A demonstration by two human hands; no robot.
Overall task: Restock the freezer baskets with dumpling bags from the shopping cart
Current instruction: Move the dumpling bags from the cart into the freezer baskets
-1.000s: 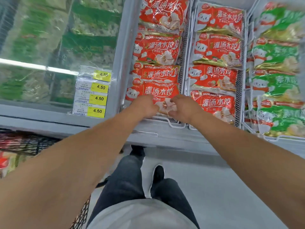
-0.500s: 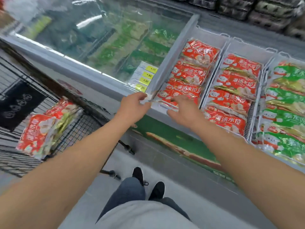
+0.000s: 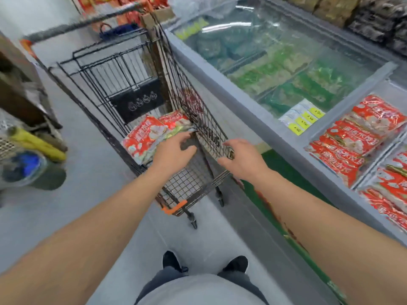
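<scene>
— Red and white dumpling bags (image 3: 152, 137): where do they lie?
— In a stack inside the black wire shopping cart (image 3: 123, 69), on its mesh floor against the near left side. The cart stands at 12 o'clock from the person, just beside the freezer (image 3: 222, 84), which runs from 12 to 4 o'clock.

— State of the hands?
— Left hand (image 3: 174, 150): inside the cart, fingers spread and loosely bent, holding nothing, at the right edge of the stack. Whether it touches the top bag I cannot tell. Right hand (image 3: 242, 159): above the cart's near right rim, fingers relaxed and apart, holding nothing.

— Stock in the freezer?
— Red bags of the same kind (image 3: 356, 137) lie overlapped in an open freezer basket (image 3: 387, 137) at 3 o'clock; more red bags fill the next basket toward 4 o'clock. Green packs (image 3: 286, 75) show under the closed glass lid (image 3: 264, 40) at 1 o'clock. Yellow price tags (image 3: 306, 119) sit at the lid's corner, beside the open basket.

— Anything else?
— Grey floor (image 3: 88, 150); blurred goods at 9 o'clock, not identifiable.
</scene>
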